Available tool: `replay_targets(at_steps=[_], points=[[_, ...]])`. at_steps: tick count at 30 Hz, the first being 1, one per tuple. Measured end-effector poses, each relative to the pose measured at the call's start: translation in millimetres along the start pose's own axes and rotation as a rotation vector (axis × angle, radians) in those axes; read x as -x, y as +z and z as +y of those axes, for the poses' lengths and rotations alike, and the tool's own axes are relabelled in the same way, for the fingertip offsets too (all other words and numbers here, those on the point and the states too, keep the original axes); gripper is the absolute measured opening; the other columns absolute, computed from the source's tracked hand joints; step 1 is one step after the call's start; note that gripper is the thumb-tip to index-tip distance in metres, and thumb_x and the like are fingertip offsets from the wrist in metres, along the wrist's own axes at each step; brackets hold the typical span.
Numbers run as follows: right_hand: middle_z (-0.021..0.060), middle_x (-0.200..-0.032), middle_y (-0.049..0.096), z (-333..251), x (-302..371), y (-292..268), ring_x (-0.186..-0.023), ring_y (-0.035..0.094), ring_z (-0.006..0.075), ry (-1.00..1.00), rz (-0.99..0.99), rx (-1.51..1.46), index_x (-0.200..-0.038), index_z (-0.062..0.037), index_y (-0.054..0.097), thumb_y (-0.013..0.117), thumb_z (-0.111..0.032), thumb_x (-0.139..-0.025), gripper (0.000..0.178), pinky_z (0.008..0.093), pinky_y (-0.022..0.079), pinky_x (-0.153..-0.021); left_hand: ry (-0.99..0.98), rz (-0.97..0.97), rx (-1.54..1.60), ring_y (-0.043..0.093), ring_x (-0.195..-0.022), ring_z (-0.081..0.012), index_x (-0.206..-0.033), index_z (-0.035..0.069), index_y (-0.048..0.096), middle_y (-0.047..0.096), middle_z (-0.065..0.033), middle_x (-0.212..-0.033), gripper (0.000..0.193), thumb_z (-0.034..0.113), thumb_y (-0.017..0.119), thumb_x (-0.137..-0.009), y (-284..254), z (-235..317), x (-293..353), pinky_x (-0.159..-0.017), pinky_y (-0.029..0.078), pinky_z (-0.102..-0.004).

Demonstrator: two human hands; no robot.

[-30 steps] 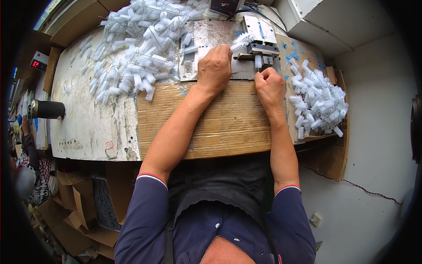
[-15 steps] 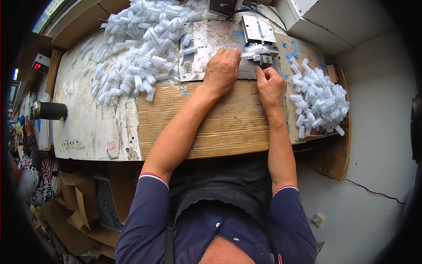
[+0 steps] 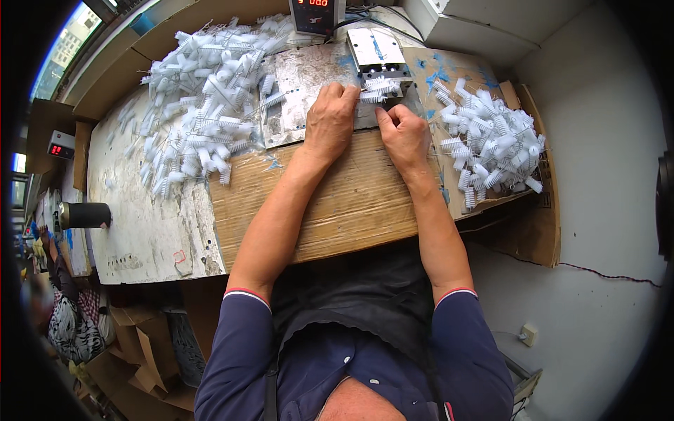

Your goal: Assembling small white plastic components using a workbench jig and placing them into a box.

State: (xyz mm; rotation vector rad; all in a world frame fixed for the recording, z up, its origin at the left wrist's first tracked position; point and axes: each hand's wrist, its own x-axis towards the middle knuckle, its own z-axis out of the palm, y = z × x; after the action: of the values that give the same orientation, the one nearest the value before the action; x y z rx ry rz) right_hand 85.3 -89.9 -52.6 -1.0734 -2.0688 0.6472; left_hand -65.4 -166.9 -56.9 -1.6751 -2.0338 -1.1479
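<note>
Small white bristle brushes point(image 3: 378, 87) with thin wire stems sit in front of a metal clamping fixture point(image 3: 376, 50). My left hand point(image 3: 330, 121) is closed at the left end of these brushes, its fingertips pinched together. Just below and to the right, my right hand point(image 3: 406, 140) is curled, thumb against the bent index finger, close to the fixture's front. Whatever lies between those fingers is too small or hidden to make out. Under the fixture and my left fingers lies a worn steel plate point(image 3: 302, 67).
A large heap of white brushes point(image 3: 203, 105) covers the left back. A smaller pile point(image 3: 495, 140) lies at right, beside a cardboard wall point(image 3: 544, 182). A digital control box point(image 3: 313, 15) stands behind the plate, a black cylinder point(image 3: 86, 215) far left. Another person point(image 3: 70, 309) sits beyond.
The whole view has shifted, bringing more of the lit control box into sight. My right hand's thumb has come slightly nearer my left fingertips. Both hands stay at the fixture.
</note>
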Motion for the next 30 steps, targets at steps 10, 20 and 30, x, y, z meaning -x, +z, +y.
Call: replay_targets(at_steps=[10, 20, 30], points=[[0.0115, -0.072, 0.069, 2.0, 1.2, -10.3, -0.063, 0.068, 0.0313, -0.102, 0.232, -0.12, -0.081, -0.0064, 0.067, 0.078, -0.019, -0.092, 0.021, 0.0409, 0.051, -0.058, -0.058, 0.008, -0.028, 0.063, -0.091, -0.0356, -0.105, 0.002, 0.065, 0.062, -0.0157, -0.094, 0.011, 0.009, 0.06, -0.098, -7.9, -5.8, 6.5, -0.08, 0.053, -0.0452], [0.0164, -0.093, 0.074, 4.0, -4.6, -58.6, -0.088, 0.074, 0.0388, 0.085, -0.073, 0.549, -0.094, -0.0054, 0.067, 0.072, -0.027, -0.093, 0.022, 0.0505, 0.057, -0.073, -0.328, 0.154, 0.288, 0.061, -0.085, -0.0395, -0.116, 0.003, 0.068, 0.06, -0.0193, -0.095, 0.02, 0.017, 0.056, -0.107, -7.8, -18.6, 3.4, -0.076, 0.049, -0.0479], [0.0172, -0.095, 0.074, 26.8, -3.2, -39.4, -0.09, 0.072, 0.043, -0.08, -0.006, 0.53, -0.098, -0.0049, 0.066, 0.071, -0.025, -0.094, 0.021, 0.0522, 0.056, -0.081, -0.599, 0.019, 0.629, 0.066, -0.07, -0.0354, -0.104, 0.002, 0.067, 0.068, -0.0152, -0.081, 0.017, 0.016, 0.057, -0.106, -10.7, -22.3, 0.1, -0.068, 0.052, -0.0445]])
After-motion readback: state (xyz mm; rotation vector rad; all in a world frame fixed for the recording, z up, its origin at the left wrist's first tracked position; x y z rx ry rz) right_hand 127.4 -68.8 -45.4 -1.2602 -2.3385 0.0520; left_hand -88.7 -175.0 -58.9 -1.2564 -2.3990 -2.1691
